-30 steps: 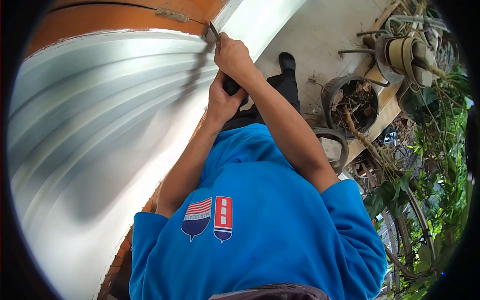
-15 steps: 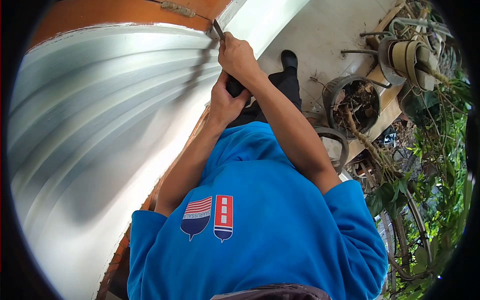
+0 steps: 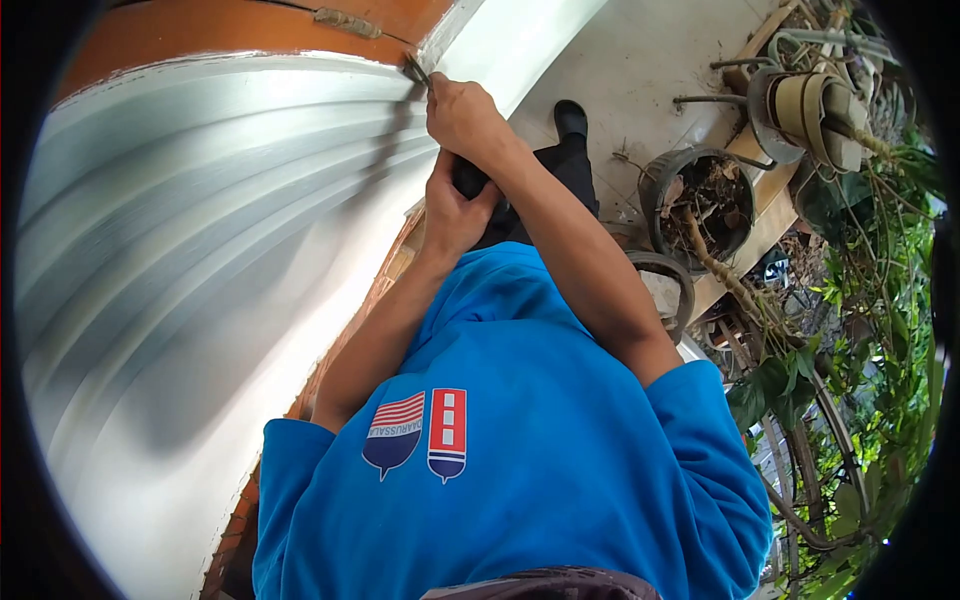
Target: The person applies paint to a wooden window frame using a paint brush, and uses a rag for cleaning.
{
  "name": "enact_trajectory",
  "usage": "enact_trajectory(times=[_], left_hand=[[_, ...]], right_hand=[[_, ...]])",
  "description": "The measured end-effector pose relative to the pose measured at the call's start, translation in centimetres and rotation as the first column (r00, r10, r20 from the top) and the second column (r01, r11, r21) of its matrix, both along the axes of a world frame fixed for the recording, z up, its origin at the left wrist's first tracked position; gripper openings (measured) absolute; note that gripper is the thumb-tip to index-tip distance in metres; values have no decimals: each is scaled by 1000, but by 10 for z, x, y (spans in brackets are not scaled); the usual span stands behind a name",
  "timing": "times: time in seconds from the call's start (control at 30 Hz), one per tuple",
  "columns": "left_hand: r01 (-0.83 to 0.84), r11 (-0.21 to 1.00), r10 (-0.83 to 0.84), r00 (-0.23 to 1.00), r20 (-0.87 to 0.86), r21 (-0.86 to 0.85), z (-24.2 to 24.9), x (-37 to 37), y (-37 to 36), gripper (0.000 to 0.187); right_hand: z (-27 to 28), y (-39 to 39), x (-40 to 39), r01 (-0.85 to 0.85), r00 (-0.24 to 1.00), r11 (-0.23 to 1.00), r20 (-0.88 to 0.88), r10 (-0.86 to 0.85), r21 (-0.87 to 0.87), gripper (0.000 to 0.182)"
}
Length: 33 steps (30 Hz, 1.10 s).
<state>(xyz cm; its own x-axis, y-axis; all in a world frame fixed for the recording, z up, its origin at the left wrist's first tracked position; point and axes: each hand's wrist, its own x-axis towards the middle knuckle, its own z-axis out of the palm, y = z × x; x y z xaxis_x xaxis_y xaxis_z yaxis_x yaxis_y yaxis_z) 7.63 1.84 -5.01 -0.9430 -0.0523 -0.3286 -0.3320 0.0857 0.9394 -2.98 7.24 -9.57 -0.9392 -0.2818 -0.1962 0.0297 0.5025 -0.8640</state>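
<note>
Dark tool [image 3: 414, 70]: slim, tip between 11 and 12 o'clock, near the lower edge of an orange panel [image 3: 230, 35]. Probably light, stiff; best held just behind the tip. Right hand [image 3: 468, 118]: grip closed around tool. Left hand [image 3: 460, 212]: grip curled about a black object [image 3: 467, 179]; whether same tool, cannot tell. Plant pot [image 3: 657, 200]: 2 o'clock.

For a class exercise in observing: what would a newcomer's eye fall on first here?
Probably the bright blue short-sleeved cloth shirt with two printed badges, filling the lower middle. Above it, the bare right hand grips a slender dark tool, its tip by a smooth orange surface at upper left. Leafy green plants crowd the right side.
</note>
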Motion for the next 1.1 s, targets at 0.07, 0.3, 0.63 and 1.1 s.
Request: enact_trajectory(times=[0.07,0.3,0.63,1.1], left_hand=[[32,999,-32,999,-21,-25,-2,-2,0,53],[23,999,-23,1000,5,-45,0,-4,-6,75],[54,995,-45,994,-103,87,-18,-7,-2,54],[208,935,-272,941,-203,-289,11,10,-22,49]], right_hand=[[4,4,-1,28,1000,1000,9,-28,12,19],[14,53,7,313,950,936,51,-309,-163,24],[28,74,90,269,961,957,-31,-274,-111,39],[26,59,87,704,658,322,752,42,-633,40]])
